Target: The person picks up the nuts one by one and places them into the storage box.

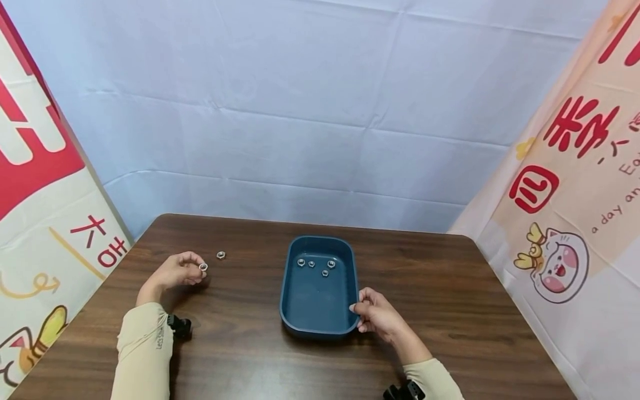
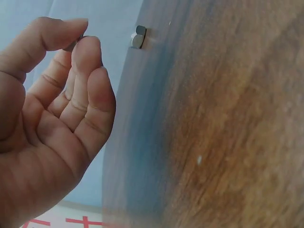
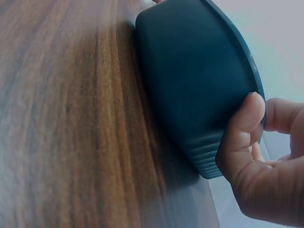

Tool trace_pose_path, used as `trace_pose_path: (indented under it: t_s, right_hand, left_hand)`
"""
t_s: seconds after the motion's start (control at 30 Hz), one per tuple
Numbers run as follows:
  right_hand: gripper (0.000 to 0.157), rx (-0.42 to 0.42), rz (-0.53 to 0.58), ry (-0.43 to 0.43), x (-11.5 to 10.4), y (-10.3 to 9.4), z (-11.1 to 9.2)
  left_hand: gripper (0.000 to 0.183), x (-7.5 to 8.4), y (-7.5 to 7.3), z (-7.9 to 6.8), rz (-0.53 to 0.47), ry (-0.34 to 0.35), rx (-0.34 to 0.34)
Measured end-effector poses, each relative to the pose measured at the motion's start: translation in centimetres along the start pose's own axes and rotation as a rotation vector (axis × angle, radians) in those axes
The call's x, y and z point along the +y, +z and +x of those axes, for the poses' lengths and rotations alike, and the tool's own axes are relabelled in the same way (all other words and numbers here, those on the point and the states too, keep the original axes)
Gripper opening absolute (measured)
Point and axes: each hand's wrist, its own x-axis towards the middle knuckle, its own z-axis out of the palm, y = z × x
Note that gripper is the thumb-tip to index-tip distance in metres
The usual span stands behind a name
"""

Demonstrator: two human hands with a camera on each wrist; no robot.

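Note:
Between thumb and fingertips my left hand [image 1: 178, 270] pinches a silver hex nut [image 1: 203, 267] just above the table's left part. In the left wrist view, fingers mostly hide that nut [image 2: 72, 46]. A second hex nut [image 1: 221, 255] lies on the wood just beyond the hand; it also shows as a small metal nut [image 2: 138, 37] in the left wrist view. My right hand [image 1: 378, 314] grips the right rim of a dark blue tray [image 1: 320, 311], thumb on one side of the wall and fingers on the other. Several nuts [image 1: 325, 273] lie in the tray's far half.
The brown wooden table [image 1: 240, 355] has rounded far corners. A pale cloth [image 1: 300, 111] hangs behind it. Printed banners stand along the left [image 1: 60, 222] and right [image 1: 560, 222] sides. A black wrist camera [image 1: 180, 326] sits on the left sleeve.

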Motion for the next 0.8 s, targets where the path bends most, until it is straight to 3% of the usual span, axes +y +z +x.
trace_pose_path:
  t_s: [0.33, 0.8]
  right_hand:
    - [0.017, -0.004, 0.004, 0.006, -0.1, -0.1, 0.0]
    - [0.019, -0.005, 0.011, -0.006, -0.2, 0.0, 0.0]
  left_hand:
    - [0.015, -0.3, -0.3, -0.1, -0.144, 0.014, -0.047]
    - [0.021, 1.0, 1.8, 0.1, -0.084, -0.009, -0.054]
